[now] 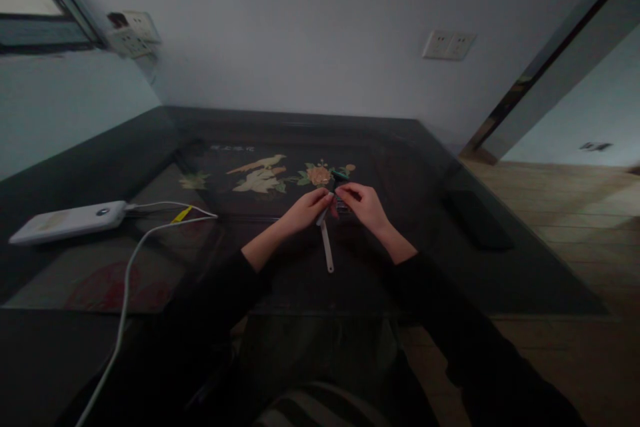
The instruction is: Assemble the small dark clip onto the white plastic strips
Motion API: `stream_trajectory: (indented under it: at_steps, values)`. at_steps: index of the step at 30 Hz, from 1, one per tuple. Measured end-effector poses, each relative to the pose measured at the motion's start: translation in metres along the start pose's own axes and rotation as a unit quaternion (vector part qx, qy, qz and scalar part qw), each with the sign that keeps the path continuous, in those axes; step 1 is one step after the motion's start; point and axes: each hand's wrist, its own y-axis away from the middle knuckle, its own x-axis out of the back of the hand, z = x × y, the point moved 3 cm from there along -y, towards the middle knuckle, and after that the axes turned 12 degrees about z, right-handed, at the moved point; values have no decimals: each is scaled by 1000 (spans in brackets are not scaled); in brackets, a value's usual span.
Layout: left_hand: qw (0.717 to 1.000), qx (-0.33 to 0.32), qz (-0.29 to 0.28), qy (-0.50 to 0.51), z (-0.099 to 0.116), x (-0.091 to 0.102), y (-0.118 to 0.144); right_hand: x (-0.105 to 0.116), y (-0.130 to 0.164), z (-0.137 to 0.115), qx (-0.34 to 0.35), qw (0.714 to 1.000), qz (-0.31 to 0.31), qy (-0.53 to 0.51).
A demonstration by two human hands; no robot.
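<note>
Close together over the middle of the dark table, my left hand (306,209) and my right hand (366,205) are both closed in a pinch. A small pale piece (323,217) shows at my left fingertips, too small to name. What my right fingers pinch is hidden. Below the fingertips lies a thin, light-coloured strip (327,250) with a hole at its near end. Just beyond my right hand is a small dark green and black thing (341,176); its kind is unclear.
A white power bank (70,221) lies at the left, its white cable (126,293) with a yellow tag (181,214) running to the front edge. A flat black object (477,219) lies at the right. The tabletop (400,153) meets a wall with sockets (449,45).
</note>
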Motion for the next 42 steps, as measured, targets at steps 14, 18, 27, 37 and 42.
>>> stream_trajectory:
  at_steps: [14, 18, 27, 37, 42]
  values:
    - [998, -46, -14, -41, 0, -3, 3, -5, 4, 0, -144, 976, 30, -163]
    - [994, -54, 25, -87, 0, 1, 1, 5, -4, 2, -133, 979, 61, -141]
    - [957, -138, 78, -245, -1, 4, 1, 35, -19, 19, -175, 971, 110, -119]
    - [904, -207, 62, -369, -4, -8, 3, 41, -16, 41, -249, 966, 1, 72]
    - [903, -188, 71, -380, -7, -11, 2, 43, -17, 47, -214, 947, -13, 239]
